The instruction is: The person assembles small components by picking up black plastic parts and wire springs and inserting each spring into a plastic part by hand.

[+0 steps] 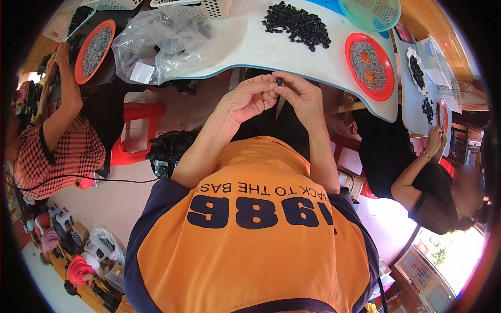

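Observation:
My two hands meet just off the near edge of the white table (235,55), with fingertips close together. My right hand (302,99) is closed, pinching a small black part (279,82) between thumb and fingers. Beside it my left hand (250,99) is closed too, thumb against fingertips; whatever it pinches is too small or hidden to name. Below the fingers a pale pointed sliver (281,107) shows, its kind unclear. A pile of small black parts (297,26) lies on the table beyond my hands. To the right stands a red plate (388,68) of small grey metal pieces, with some orange bits among them.
A clear plastic bag (156,47) lies on the table at left, near a white basket (219,8). A green basket (373,15) stands far right. Co-workers sit at both sides, by another red plate (78,65) and a side table (412,112). A red stool (143,148) stands left.

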Motion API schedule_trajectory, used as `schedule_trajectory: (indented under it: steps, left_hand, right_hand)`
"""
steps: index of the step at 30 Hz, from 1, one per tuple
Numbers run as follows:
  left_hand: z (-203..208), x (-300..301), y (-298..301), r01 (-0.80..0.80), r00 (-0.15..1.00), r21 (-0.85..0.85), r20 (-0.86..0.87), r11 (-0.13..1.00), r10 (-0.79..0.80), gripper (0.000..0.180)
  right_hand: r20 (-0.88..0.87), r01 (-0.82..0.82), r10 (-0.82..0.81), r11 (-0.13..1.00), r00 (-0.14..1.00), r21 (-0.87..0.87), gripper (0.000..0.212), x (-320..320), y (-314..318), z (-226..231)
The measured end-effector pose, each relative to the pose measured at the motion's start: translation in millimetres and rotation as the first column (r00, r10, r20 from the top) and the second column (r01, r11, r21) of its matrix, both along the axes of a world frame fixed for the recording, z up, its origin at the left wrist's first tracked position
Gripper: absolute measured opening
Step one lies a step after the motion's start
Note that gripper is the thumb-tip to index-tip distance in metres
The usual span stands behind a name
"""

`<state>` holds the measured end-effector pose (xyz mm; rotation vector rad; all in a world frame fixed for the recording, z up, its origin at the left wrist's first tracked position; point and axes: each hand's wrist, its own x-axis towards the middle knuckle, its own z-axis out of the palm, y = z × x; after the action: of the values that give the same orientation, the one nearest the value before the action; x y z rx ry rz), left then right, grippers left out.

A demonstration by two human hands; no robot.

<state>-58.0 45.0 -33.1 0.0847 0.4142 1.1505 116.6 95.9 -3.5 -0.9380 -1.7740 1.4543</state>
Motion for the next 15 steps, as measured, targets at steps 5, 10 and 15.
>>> schedule_trajectory:
  steps: [5, 10, 15]
  left_hand:
    - [-0.4, -1.1, 3.3, -0.011, 1.000, -0.048, -0.013, 0.999, 0.010, 0.003]
    - [-4.0, -0.1, 5.5, -0.017, 0.999, -0.061, -0.029, 0.998, 0.016, 0.008]
    - [-0.1, 5.5, 4.5, -0.089, 0.995, -0.130, -0.054, 0.988, 0.082, 0.010]
  right_hand:
    - [-0.015, 0.016, -0.015, 0.996, 1.000, 0.084, 0.027, -4.8, 1.3, -1.9]
    - [0.016, 0.011, -0.014, 0.988, 1.000, 0.157, 0.028, -7.2, 5.6, -2.9]
    - [0.082, -0.012, -0.003, 0.983, 0.997, 0.182, 0.031, -5.0, 6.8, -5.2]
